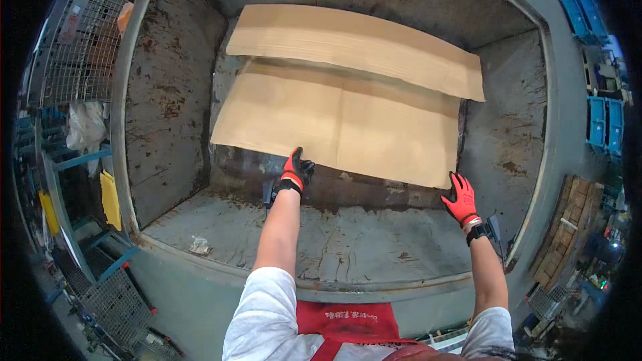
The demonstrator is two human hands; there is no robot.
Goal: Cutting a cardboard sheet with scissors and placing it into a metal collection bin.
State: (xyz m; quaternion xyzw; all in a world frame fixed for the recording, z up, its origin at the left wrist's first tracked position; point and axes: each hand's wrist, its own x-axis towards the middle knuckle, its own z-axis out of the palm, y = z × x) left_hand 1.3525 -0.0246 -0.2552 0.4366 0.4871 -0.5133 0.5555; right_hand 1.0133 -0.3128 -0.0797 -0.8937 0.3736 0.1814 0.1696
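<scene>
A large tan cardboard sheet [394, 127] with a crease down its middle lies inside a deep grey metal bin. Along its far side runs a long raised cardboard strip [354, 37]; whether it is a flap or a separate piece I cannot tell. My left hand [297, 170], in a red and black glove, is closed on the near edge of the sheet, left of the crease. Gloved in red too, my right hand [461, 200] grips the sheet's near right corner. Fingers under the cardboard are hidden. Both wrists carry dark straps.
The bin's stained walls [167, 93] and raised metal rim [548, 127] surround the cardboard. A small crumpled scrap [200, 246] lies near its front left. Outside are a wire cage [80, 60], a blue metal frame [73, 214], a wooden pallet [568, 230] and blue crates [605, 124].
</scene>
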